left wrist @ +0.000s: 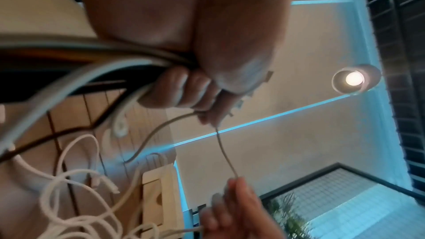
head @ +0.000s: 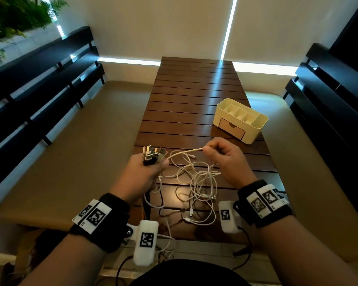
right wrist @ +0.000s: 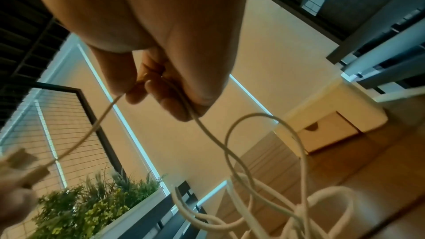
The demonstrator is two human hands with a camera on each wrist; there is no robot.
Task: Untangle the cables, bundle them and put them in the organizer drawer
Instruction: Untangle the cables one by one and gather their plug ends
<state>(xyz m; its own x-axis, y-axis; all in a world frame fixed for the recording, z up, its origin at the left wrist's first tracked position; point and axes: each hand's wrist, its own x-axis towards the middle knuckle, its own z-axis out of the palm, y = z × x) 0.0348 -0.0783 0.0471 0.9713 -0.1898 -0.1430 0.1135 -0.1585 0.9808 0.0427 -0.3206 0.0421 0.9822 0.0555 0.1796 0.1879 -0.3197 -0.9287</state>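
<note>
My left hand (head: 147, 170) grips a bunch of cable plug ends (head: 152, 154) that stick up out of the fist; in the left wrist view the left hand (left wrist: 195, 86) has several cords running through it. My right hand (head: 221, 153) pinches one white cable (head: 184, 152) that stretches taut between both hands. In the right wrist view the right hand (right wrist: 165, 88) has that cable (right wrist: 92, 128) between thumb and fingers. A tangle of white and dark cables (head: 198, 186) hangs and lies on the slatted wooden table (head: 190, 96). The cream organizer (head: 241, 120) stands far right, its drawer (head: 232, 129) closed.
Dark slatted benches (head: 39, 83) run along both sides of the table, with tan cushioned seating (head: 74, 151) on the left. Some cables spill over the near table edge (head: 165, 244) toward my lap. A planter with greenery (right wrist: 96, 212) stands beyond the left bench.
</note>
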